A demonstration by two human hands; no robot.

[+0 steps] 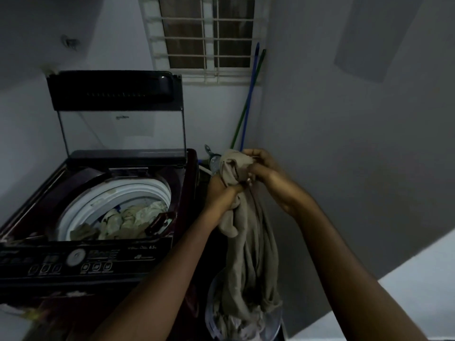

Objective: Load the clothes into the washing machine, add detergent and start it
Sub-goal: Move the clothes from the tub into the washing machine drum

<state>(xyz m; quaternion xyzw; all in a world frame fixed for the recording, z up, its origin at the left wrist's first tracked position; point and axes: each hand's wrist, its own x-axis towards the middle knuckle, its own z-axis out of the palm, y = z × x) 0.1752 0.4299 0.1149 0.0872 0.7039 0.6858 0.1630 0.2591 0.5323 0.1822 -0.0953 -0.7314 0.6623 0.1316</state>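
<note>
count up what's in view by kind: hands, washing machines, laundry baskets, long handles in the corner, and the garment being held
hands: 2, left and right, both with a grip on the garment
washing machines: 1, lid up
laundry baskets: 1, beside the machine
long handles: 2, blue and green
held garments: 1, beige
total: 7

Beige garment (248, 254), maroon washing machine (189, 173), white drum rim (147, 190)
</note>
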